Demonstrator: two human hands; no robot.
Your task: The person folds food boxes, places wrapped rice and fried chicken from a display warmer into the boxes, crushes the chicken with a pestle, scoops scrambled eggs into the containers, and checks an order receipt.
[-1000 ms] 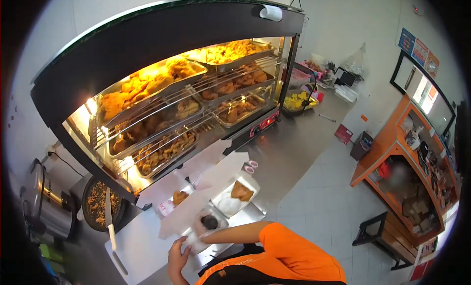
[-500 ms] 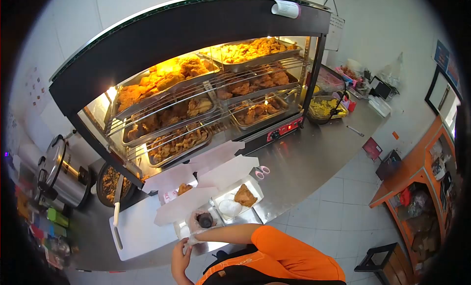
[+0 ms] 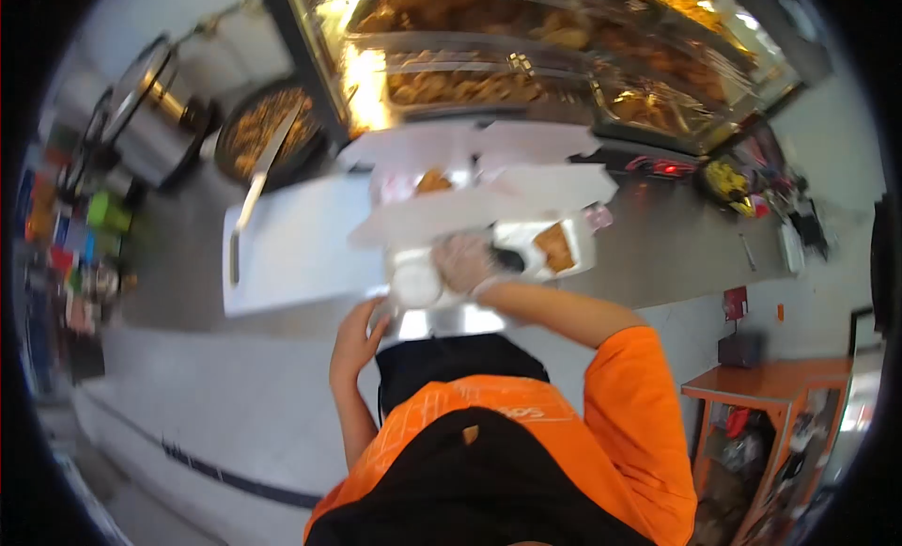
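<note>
My left hand [image 3: 357, 337] is at the near left corner of an open white food box [image 3: 399, 257], thumb and fingers apart. A round white mound [image 3: 415, 286] sits in that box. My right hand [image 3: 465, 262], in a clear plastic glove, is over the box's right part, right of the mound; its fingers are blurred, so any grip is unclear. Close by on its right is a dark round object [image 3: 507, 259]. A second open box [image 3: 587, 247] holds a brown fried piece [image 3: 554, 247]. Behind the raised lids [image 3: 479, 204] another fried piece [image 3: 434, 180] shows.
To the left are a white cutting board [image 3: 301, 250], a knife [image 3: 271, 156] and a black pan of brown crumbs [image 3: 268, 132]. A lit glass warmer [image 3: 507, 114] with food trays stands behind. Pink-handled scissors [image 3: 598, 217] lie at the right, and an orange shelf [image 3: 752, 382] stands further right.
The view has swung downward and turned. My right hand has moved away from my left hand, to the box's right part. The white mound beside my left hand now shows fully.
</note>
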